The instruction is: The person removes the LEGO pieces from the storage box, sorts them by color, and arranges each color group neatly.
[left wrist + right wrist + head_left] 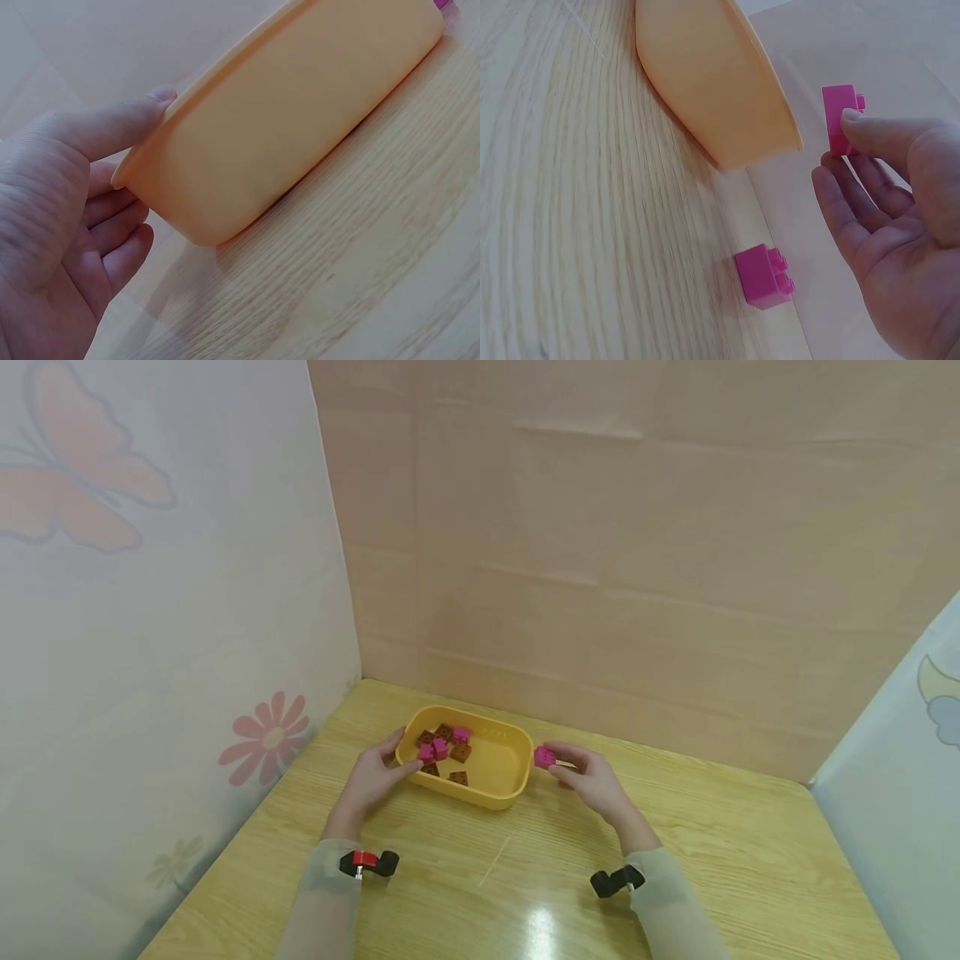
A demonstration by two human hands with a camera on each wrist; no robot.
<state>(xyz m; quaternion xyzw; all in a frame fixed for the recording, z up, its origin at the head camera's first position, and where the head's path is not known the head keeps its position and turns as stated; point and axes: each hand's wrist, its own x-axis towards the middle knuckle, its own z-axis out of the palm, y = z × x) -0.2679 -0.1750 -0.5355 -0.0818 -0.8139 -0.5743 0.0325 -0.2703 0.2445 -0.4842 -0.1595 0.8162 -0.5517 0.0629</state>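
On the left end of a yellow tub (482,795), the left hand (373,777) grips the rim (232,58). Beside the other end, the right hand (592,777) pinches a pink block (839,111).

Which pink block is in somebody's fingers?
The pink block pinched by the right hand, beside the yellow tub. Another pink block sits on the table; the other pink blocks are inside the tub.

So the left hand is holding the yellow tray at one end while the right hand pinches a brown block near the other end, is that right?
Not quite: the right hand pinches a pink block, not a brown one, as the right wrist view shows. The left hand does hold the yellow tray at one end.
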